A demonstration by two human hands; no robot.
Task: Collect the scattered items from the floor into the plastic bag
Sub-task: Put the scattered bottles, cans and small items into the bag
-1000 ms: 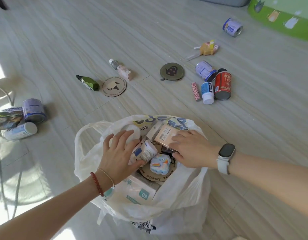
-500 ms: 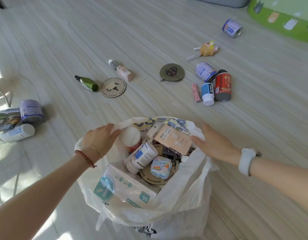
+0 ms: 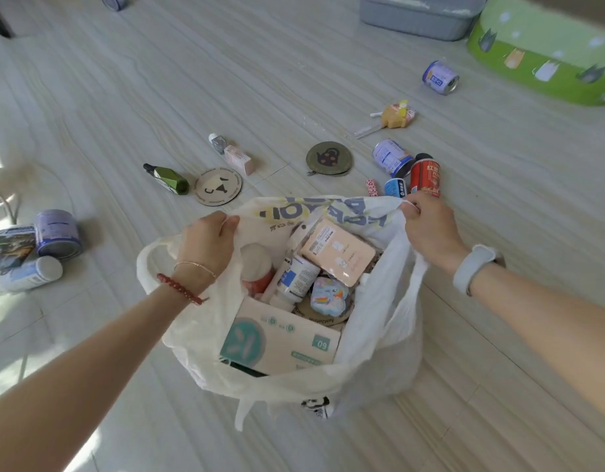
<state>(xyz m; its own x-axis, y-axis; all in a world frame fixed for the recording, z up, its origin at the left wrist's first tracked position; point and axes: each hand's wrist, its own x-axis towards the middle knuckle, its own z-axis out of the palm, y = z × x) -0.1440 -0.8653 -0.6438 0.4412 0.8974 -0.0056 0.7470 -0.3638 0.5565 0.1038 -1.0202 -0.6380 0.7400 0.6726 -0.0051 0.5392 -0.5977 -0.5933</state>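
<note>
**Inspector:** State the condition of your hands at the time of observation.

**I:** My left hand (image 3: 209, 243) pinched the plastic bag (image 3: 372, 338) at its far rim, left side, fingers curled into the film. My right hand (image 3: 427, 226) pinched the same rim at the right corner. Both held the mouth wide apart. Neither carried an item.

**Inspector:** Location of the bag and its load?

**I:** It stood on the floor (image 3: 123, 97) between my forearms, already holding a tissue box (image 3: 280, 342), a peach packet (image 3: 338, 253) and a white bottle (image 3: 297, 277), among others.

**Inspector:** What remained outside it?

**I:** Just beyond the bag's far-right corner lay the red can (image 3: 426, 177), touching or nearly touching my right knuckles, its long axis pointing away from the bag. A blue-capped bottle (image 3: 394, 187) lay beside it. Beyond the far-left rim lay a round coaster (image 3: 218, 186) and a green bottle (image 3: 168, 178).

**Inspector:** Your assessment?

**I:** The right hand was plainly nearer the can; I judged it the likely next pick. Many items were still on the floor.
</note>
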